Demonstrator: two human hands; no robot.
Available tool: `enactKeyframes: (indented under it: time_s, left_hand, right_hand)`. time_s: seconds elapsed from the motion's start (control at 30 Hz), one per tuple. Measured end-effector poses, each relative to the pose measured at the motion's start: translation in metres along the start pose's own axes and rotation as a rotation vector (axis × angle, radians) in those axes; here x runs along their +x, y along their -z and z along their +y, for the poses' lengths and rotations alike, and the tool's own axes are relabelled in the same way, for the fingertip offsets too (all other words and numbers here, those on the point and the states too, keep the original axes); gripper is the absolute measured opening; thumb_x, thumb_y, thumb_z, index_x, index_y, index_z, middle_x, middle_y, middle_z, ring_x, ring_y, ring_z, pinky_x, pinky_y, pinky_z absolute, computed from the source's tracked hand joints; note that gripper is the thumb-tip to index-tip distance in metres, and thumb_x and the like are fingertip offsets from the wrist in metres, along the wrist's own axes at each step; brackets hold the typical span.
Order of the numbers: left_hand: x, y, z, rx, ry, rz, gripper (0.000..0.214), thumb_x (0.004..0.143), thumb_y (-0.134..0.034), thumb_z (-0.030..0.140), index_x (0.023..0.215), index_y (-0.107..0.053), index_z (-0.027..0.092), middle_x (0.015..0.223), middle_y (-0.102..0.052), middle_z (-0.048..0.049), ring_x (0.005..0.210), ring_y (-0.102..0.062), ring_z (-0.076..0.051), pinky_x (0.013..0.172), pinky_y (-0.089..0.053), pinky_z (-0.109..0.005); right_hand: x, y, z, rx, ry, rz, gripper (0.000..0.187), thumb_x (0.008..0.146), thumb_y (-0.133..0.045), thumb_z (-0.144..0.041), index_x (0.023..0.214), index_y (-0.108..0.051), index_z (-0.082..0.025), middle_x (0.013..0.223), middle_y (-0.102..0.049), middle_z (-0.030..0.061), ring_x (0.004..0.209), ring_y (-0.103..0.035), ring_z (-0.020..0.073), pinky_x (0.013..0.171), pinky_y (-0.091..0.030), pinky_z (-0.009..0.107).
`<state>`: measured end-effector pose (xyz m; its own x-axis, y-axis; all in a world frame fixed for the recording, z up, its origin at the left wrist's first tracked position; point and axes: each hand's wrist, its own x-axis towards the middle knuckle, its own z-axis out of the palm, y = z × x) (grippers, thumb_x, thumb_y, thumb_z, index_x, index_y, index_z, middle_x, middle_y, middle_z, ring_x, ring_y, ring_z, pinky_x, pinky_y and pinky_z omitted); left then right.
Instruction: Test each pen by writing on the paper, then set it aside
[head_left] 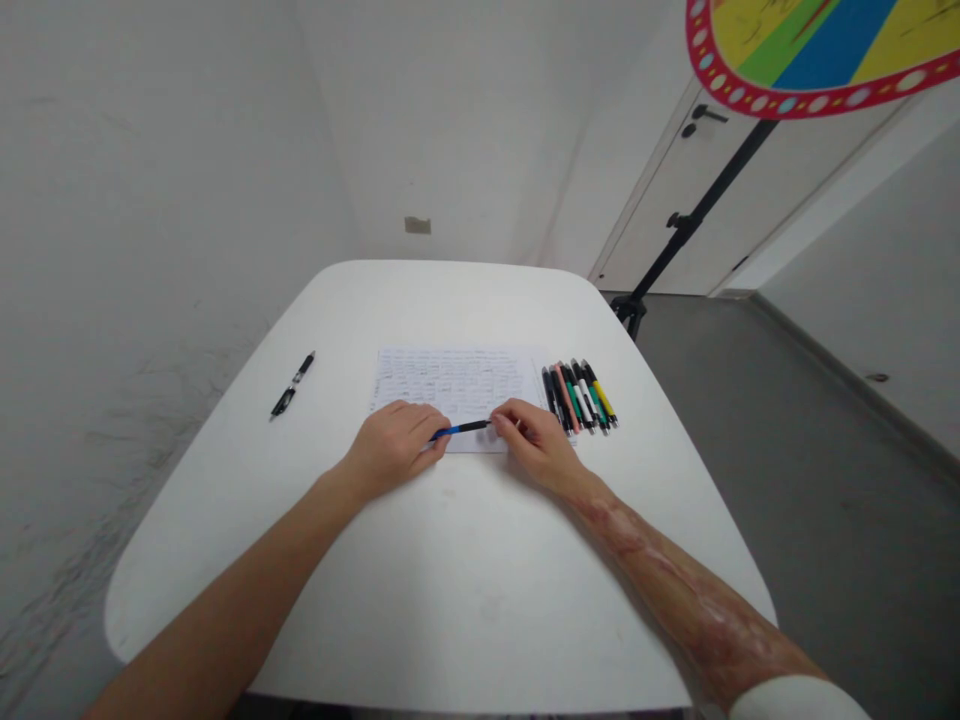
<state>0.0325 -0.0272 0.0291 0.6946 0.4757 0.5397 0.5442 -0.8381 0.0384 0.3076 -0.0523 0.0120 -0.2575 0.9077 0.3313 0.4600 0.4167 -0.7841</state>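
A blue and black pen (459, 429) is held level between both hands, just above the near edge of a written-on sheet of paper (450, 383). My left hand (396, 447) is closed around the pen's blue end. My right hand (534, 442) pinches the black end with its fingertips. Both hands rest on the white table (420, 610). A row of several pens (579, 395) in black, pink, green, white and yellow lies right beside the paper, close to my right hand.
A lone black pen (292, 385) lies at the table's left side. A black stand (694, 215) carrying a colourful wheel (825, 50) rises beyond the table's far right corner, in front of a door (709, 190). White walls close in on the left and behind.
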Motion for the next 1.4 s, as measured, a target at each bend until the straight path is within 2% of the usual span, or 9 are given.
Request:
enactKeyframes:
  time_s: [0.23,0.47,0.57,0.77,0.97,1.23,1.33,1.4]
  left_hand:
    - [0.001,-0.002,0.001,-0.016,0.003,0.009,0.017,0.113,-0.054,0.027,0.111,-0.069,0.019,0.104,-0.081,-0.0075,0.093,-0.076,-0.021,0.084,-0.058,-0.036]
    - [-0.002,-0.013,0.004,-0.028,0.084,-0.040,0.029,0.116,-0.045,0.034,0.114,-0.069,0.018,0.093,-0.075,-0.0065,0.084,-0.073,-0.021,0.075,-0.057,-0.034]
    - [-0.004,-0.013,0.003,-0.018,0.094,-0.012,0.029,0.116,-0.048,0.039,0.113,-0.070,0.020,0.091,-0.074,-0.0050,0.082,-0.072,-0.019,0.074,-0.056,-0.032]
    - [-0.005,-0.012,0.001,0.031,0.049,0.022,0.027,0.117,-0.047,0.034,0.116,-0.070,0.021,0.091,-0.075,-0.0045,0.083,-0.071,-0.019,0.076,-0.055,-0.032]
    - [-0.007,-0.013,0.001,-0.101,0.094,-0.029,0.030,0.118,-0.044,0.035,0.118,-0.071,0.021,0.093,-0.074,-0.0057,0.088,-0.071,-0.020,0.077,-0.056,-0.031]
    - [-0.009,-0.012,-0.001,-0.333,0.190,-0.094,0.030,0.116,-0.049,0.036,0.114,-0.074,0.020,0.096,-0.079,-0.0052,0.086,-0.074,-0.018,0.078,-0.057,-0.030]
    - [-0.009,-0.014,-0.002,-0.321,0.184,-0.083,0.033,0.117,-0.047,0.037,0.116,-0.075,0.020,0.100,-0.082,-0.0057,0.090,-0.077,-0.019,0.082,-0.057,-0.031]
    - [-0.009,-0.015,-0.003,-0.279,0.188,-0.058,0.033,0.116,-0.051,0.042,0.125,-0.074,0.020,0.095,-0.081,-0.0042,0.085,-0.076,-0.019,0.080,-0.056,-0.031]
  right_hand:
    - [0.000,-0.001,-0.002,0.034,0.024,-0.098,0.031,0.113,-0.050,-0.040,0.091,-0.064,-0.023,0.081,-0.065,0.0006,0.075,-0.058,0.0179,0.072,-0.042,0.033]
    - [0.003,0.000,-0.003,0.061,0.047,-0.059,0.032,0.112,-0.048,-0.040,0.086,-0.060,-0.024,0.080,-0.065,0.0014,0.075,-0.057,0.0189,0.073,-0.044,0.033]
    - [0.004,0.001,-0.003,0.076,0.046,-0.046,0.033,0.112,-0.049,-0.040,0.086,-0.059,-0.024,0.081,-0.066,0.0016,0.075,-0.058,0.0191,0.074,-0.045,0.034]
    - [0.003,0.001,-0.001,0.078,0.078,-0.078,0.029,0.111,-0.050,-0.037,0.088,-0.061,-0.024,0.081,-0.066,0.0015,0.076,-0.058,0.0192,0.074,-0.044,0.033]
    - [0.002,0.002,-0.001,0.027,0.086,-0.097,0.026,0.111,-0.051,-0.034,0.090,-0.061,-0.024,0.082,-0.064,0.0011,0.076,-0.058,0.0193,0.073,-0.043,0.033]
    - [0.000,0.001,0.001,0.010,0.104,-0.143,0.021,0.113,-0.050,-0.033,0.099,-0.063,-0.024,0.088,-0.066,0.0023,0.080,-0.058,0.0196,0.076,-0.044,0.033]
    - [0.000,0.000,0.003,0.003,0.095,-0.130,0.021,0.113,-0.051,-0.034,0.100,-0.063,-0.023,0.086,-0.064,0.0018,0.079,-0.057,0.0192,0.075,-0.043,0.033]
    - [0.000,0.000,0.003,-0.005,0.091,-0.127,0.021,0.113,-0.051,-0.034,0.101,-0.064,-0.023,0.086,-0.064,0.0016,0.079,-0.057,0.0190,0.075,-0.042,0.033]
